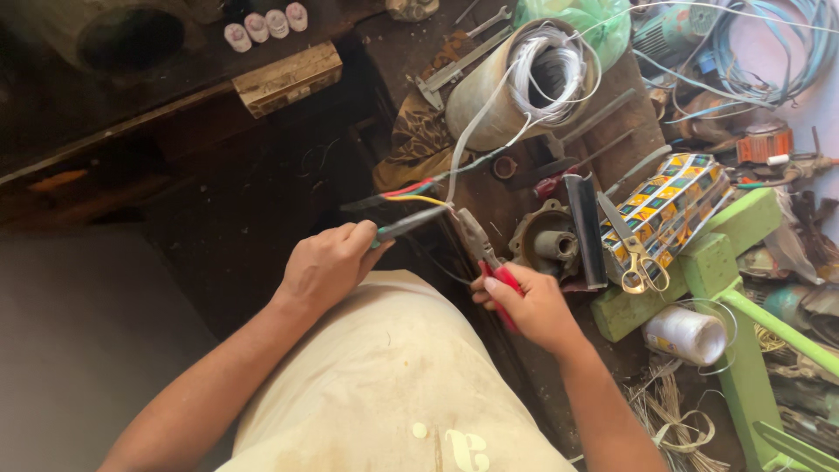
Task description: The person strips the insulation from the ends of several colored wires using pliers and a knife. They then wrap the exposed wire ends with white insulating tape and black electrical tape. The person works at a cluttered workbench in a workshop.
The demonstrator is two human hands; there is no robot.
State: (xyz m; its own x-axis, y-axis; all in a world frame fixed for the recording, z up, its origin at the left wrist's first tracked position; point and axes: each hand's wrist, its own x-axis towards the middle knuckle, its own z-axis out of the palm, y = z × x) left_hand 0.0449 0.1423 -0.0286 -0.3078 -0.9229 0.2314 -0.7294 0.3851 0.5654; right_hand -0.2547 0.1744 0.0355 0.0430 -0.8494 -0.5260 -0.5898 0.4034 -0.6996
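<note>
Cluttered bench [489, 197], left hand [328, 267] gripping dark cable [406, 224], right hand [533, 306] clenched on red-handled pliers [485, 253], scissors [634, 253] just right of the hands.

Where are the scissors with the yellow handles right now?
In the head view, the scissors lie on the cluttered bench at the right, beyond the right hand, between the dark metal motor housing and a patterned box.

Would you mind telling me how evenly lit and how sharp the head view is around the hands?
Head view: daylight falls on the cluttered bench at right, while the left half sinks into deep shadow; the left hand, right hand and red-handled pliers are reasonably sharp; straight edges bow slightly toward the frame's borders.
</note>
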